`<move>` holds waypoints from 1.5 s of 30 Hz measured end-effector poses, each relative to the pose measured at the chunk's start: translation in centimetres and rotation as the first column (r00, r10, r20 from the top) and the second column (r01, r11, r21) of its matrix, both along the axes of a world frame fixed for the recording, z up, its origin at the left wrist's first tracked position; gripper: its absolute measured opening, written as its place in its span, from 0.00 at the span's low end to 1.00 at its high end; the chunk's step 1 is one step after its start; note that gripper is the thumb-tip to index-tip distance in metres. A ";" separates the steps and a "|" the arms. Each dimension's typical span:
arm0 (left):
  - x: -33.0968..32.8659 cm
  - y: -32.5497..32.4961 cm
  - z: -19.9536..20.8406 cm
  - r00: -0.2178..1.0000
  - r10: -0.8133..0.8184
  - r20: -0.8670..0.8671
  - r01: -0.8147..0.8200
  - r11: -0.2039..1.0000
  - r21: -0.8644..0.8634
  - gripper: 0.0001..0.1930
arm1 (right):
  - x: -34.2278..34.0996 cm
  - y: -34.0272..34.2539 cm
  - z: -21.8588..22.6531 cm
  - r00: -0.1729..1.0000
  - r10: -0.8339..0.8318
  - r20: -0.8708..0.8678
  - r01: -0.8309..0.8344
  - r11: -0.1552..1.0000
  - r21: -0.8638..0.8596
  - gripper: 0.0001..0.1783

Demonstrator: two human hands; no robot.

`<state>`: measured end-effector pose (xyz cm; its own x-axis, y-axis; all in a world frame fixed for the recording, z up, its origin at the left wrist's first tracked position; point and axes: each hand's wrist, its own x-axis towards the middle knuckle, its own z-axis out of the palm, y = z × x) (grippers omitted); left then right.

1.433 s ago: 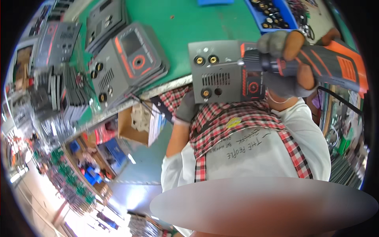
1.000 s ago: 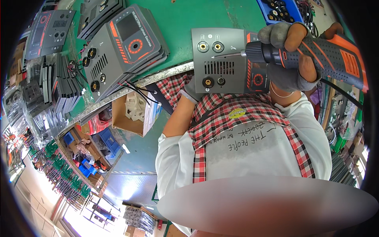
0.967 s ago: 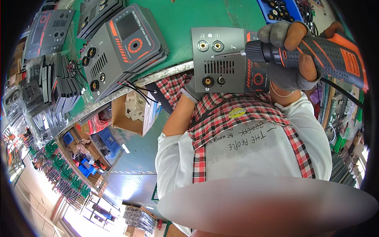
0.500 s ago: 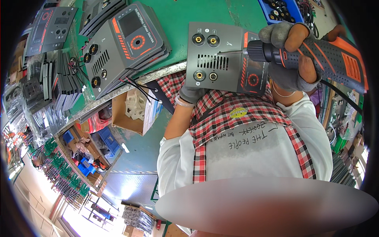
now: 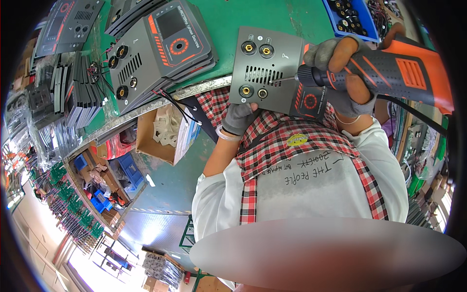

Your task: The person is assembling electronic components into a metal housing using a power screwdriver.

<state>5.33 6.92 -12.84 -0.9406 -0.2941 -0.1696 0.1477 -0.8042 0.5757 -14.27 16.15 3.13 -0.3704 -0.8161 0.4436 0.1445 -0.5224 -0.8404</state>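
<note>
Right grip point(image 5: 359, 91) near green worktop point(image 5: 262, 14), cluttered workshop point(image 5: 151, 228)

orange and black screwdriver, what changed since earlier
The screwdriver moved down the grey panel, its tip going from above the slots to their right end. A fingertip of the gloved left hand now shows at the panel's edge. The right hand kept its grip.

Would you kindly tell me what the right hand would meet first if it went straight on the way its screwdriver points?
Most likely the grey panel: the power screwdriver in the right hand points leftward over its vent slots. Depth is unclear here, so the tip may pass above them.
</note>
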 end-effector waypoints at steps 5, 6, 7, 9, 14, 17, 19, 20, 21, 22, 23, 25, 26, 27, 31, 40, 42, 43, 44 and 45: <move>0.2 0.2 -0.5 1.000 -0.010 0.016 0.010 1.000 0.019 0.27 | 1.2 -0.7 -0.1 0.977 -0.128 -0.169 0.148 0.983 0.110 0.02; 0.4 0.2 -0.5 1.000 -0.023 -0.003 0.023 0.998 0.063 0.26 | 1.4 -0.9 0.0 0.978 -0.120 -0.173 0.140 0.984 0.111 0.02; 0.4 0.3 -0.6 1.000 -0.014 -0.007 0.015 0.998 0.064 0.26 | 1.6 -1.1 0.0 0.959 -0.137 -0.248 0.178 0.972 0.151 0.02; 0.5 0.3 -0.6 0.990 0.037 0.135 -0.003 0.970 -0.243 0.24 | 2.0 -1.6 0.0 0.935 -0.140 -0.326 0.208 0.960 0.185 0.03; 0.2 0.0 0.1 0.993 0.071 0.091 -0.039 0.950 -0.311 0.21 | 2.6 -2.6 -0.1 0.581 -0.156 -0.799 0.418 0.900 0.128 0.04; 0.3 -0.2 0.7 0.999 0.024 0.028 -0.018 0.980 -0.200 0.21 | 3.1 -3.1 0.0 0.854 -0.155 -0.497 0.276 0.944 0.179 0.05; 0.3 -0.3 0.9 1.000 0.006 -0.015 -0.007 0.996 -0.092 0.21 | 3.3 -3.4 0.1 0.832 -0.148 -0.534 0.287 0.940 0.187 0.05; 0.2 -0.4 0.9 1.000 -0.003 -0.006 0.002 0.996 -0.094 0.21 | 3.4 -3.5 0.3 0.810 -0.146 -0.568 0.300 0.935 0.187 0.05; 0.2 -0.3 0.8 1.000 -0.010 0.002 0.010 0.995 -0.096 0.21 | 3.5 -3.5 0.4 0.807 -0.137 -0.574 0.291 0.939 0.186 0.05; 0.3 -0.3 0.7 1.000 0.001 -0.004 -0.002 0.995 -0.095 0.21 | 3.6 -3.5 0.6 0.702 -0.151 -0.696 0.362 0.918 0.165 0.05; 0.3 -0.3 0.6 1.000 0.003 0.013 -0.002 0.996 -0.084 0.21 | 3.8 -3.6 0.7 0.640 -0.152 -0.753 0.391 0.908 0.149 0.06; 0.3 -0.2 0.4 1.000 0.014 0.024 -0.012 0.997 -0.073 0.20 | 4.3 -3.9 0.8 0.712 -0.132 -0.690 0.342 0.923 0.176 0.06; 0.3 -0.2 0.4 0.999 0.008 0.031 -0.005 0.995 -0.095 0.20 | 4.5 -4.1 0.8 0.826 -0.101 -0.555 0.256 0.943 0.210 0.06; 0.4 -0.1 0.4 0.999 -0.009 0.041 0.014 0.992 -0.129 0.20 | 4.8 -4.2 0.9 0.823 -0.094 -0.561 0.250 0.946 0.208 0.06; 0.4 0.1 0.9 0.998 0.043 -0.041 -0.052 0.963 -0.263 0.19 | 5.5 -4.7 1.1 0.858 0.004 -0.514 0.158 0.950 0.270 0.06; 0.4 0.5 0.1 0.999 0.033 -0.013 -0.035 0.971 -0.234 0.22 | 5.4 -4.3 1.4 0.900 0.154 -0.408 0.056 0.887 0.459 0.07; 0.3 0.7 -0.1 0.999 -0.005 -0.041 -0.002 0.986 -0.169 0.25 | 5.3 -4.2 1.5 0.736 0.152 -0.659 0.210 0.875 0.436 0.06; 0.2 0.7 -0.1 0.999 0.026 -0.031 -0.030 0.989 -0.146 0.22 | 5.3 -4.2 1.5 0.739 0.125 -0.662 0.240 0.869 0.433 0.06; 0.1 0.8 -0.1 0.998 0.046 -0.044 -0.051 0.993 -0.103 0.20 | 5.3 -4.2 1.5 0.739 0.116 -0.663 0.247 0.870 0.427 0.06; 0.1 0.8 0.1 0.998 0.040 -0.048 -0.044 0.995 -0.091 0.22 | 5.3 -4.2 1.4 0.769 0.073 -0.636 0.261 0.871 0.416 0.06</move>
<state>5.39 7.73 -12.79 -0.9334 -0.3457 -0.0964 0.2084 -0.7407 0.6387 -8.96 11.93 4.51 -0.2386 -0.9535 0.1844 -0.5161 -0.0364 -0.8557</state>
